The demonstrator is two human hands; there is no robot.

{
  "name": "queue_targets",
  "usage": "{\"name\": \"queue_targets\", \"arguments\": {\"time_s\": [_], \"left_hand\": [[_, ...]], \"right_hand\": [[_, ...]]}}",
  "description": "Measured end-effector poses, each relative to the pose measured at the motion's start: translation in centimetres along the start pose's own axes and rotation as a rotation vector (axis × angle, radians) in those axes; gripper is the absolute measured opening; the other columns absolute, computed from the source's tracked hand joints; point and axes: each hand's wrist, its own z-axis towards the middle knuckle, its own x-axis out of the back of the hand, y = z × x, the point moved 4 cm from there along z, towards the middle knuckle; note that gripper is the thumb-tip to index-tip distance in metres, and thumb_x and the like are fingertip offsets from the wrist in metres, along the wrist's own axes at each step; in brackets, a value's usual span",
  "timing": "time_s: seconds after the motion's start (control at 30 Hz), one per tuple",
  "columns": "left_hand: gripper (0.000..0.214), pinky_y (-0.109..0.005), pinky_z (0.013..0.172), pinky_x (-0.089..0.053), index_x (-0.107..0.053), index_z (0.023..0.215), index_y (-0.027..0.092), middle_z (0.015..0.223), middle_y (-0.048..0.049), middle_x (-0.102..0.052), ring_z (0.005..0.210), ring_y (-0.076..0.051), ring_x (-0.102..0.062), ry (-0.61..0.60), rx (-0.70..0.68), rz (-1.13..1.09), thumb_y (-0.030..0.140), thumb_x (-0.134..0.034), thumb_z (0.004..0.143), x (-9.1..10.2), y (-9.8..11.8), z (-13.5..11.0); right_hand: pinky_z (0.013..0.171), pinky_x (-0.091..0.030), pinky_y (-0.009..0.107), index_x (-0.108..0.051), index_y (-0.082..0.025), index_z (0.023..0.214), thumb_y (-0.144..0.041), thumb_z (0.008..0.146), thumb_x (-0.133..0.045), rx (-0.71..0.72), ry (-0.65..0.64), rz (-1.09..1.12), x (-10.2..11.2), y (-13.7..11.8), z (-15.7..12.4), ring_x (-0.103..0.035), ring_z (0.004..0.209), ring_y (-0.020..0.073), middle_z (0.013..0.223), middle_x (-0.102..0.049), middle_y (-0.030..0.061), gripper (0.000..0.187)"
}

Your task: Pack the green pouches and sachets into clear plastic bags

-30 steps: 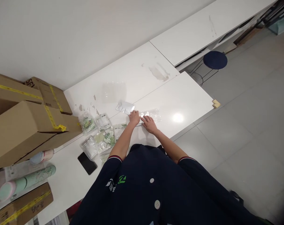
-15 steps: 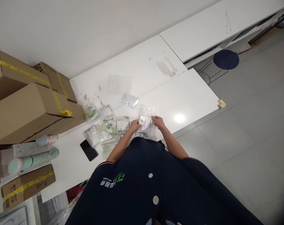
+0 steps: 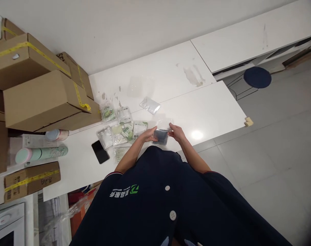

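Between my two hands, close to the table's front edge, is a clear plastic bag point(image 3: 163, 123) with a silvery pouch inside that now looks dark point(image 3: 160, 136). My left hand point(image 3: 149, 134) grips the bag's left side, thumb over it. On the right side, my right hand point(image 3: 176, 132) pinches the bag's edge. A flat silver foil pouch point(image 3: 150, 105) lies a little beyond them. Left of my left hand rest several clear packets with green and white printing, among them a labelled packet point(image 3: 140, 128) and a green one point(image 3: 127, 131).
Cardboard boxes point(image 3: 39, 102) with yellow tape stack up at the left against the wall. A black phone point(image 3: 100, 152), a mint-green bottle point(image 3: 42, 154) and a white bottle point(image 3: 57, 134) lie at the left. A blue stool point(image 3: 257, 77) stands at the right beyond the table's corner guard point(image 3: 248, 121).
The bag between my hands has tilted, so its silvery face now looks dark. My left hand has shifted along its side. The whole view has turned slightly.
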Motion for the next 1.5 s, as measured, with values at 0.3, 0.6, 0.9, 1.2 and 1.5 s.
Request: {"name": "queue_targets", "arguments": {"time_s": [0.3,0.6,0.9,1.2,1.5], "left_hand": [[0.029,-0.038,0.078,-0.057,-0.06,0.095,0.012,0.071,-0.0049,-0.062,0.065,-0.016,-0.062,0.038,-0.144,-0.089,0.039,-0.05,0.094,-0.2,-1.5,-1.2],[0.046,-0.037,0.086,-0.053,-0.061,0.108,0.013,0.076,-0.0039,-0.062,0.071,-0.015,-0.064,-0.072,-0.257,-0.04,0.055,-0.054,0.09,1.6,-2.1,-2.0],[0.054,-0.038,0.078,-0.054,-0.054,0.116,0.02,0.082,-0.0019,-0.063,0.076,-0.018,-0.065,0.169,-0.406,0.313,0.054,-0.069,0.077,3.0,-2.2,-2.6],[0.055,-0.032,0.085,-0.049,-0.062,0.114,0.016,0.106,-0.0074,-0.067,0.094,-0.019,-0.063,-0.133,-0.547,0.187,0.05,-0.072,0.072,2.9,-2.5,-2.6],[0.012,-0.028,0.072,-0.047,-0.063,0.085,0.015,0.079,-0.0041,-0.065,0.079,-0.02,-0.062,0.521,-0.381,0.393,0.027,-0.06,0.082,3.3,-0.8,2.6]], "right_hand": [[0.084,-0.05,0.043,-0.058,-0.021,0.127,-0.042,0.089,-0.056,0.632,0.215,-0.983,-1.0,-2.8,-2.8,-0.06,0.101,0.0282,0.114,-0.061,0.0138,0.044],[0.112,-0.024,0.058,-0.061,-0.026,0.132,-0.046,0.082,-0.067,0.759,-0.293,-1.339,-2.2,-2.4,-1.9,-0.022,0.145,0.038,0.148,-0.046,0.0086,0.054],[0.088,-0.048,0.035,-0.073,-0.019,0.112,-0.055,0.08,-0.06,0.471,-0.668,-0.818,-2.9,-1.7,-0.8,-0.065,0.098,0.0272,0.1,-0.073,0.0009,0.049],[0.07,-0.047,0.027,-0.073,-0.014,0.094,-0.056,0.071,-0.069,0.296,-0.688,-0.528,-3.3,-0.4,-1.2,-0.058,0.072,0.015,0.078,-0.067,0.0003,0.048],[0.085,-0.049,0.033,-0.05,-0.016,0.137,-0.042,0.087,-0.055,0.396,0.033,-0.838,-3.2,0.9,4.0,-0.06,0.093,0.0198,0.123,-0.056,0.0135,0.056]]}}
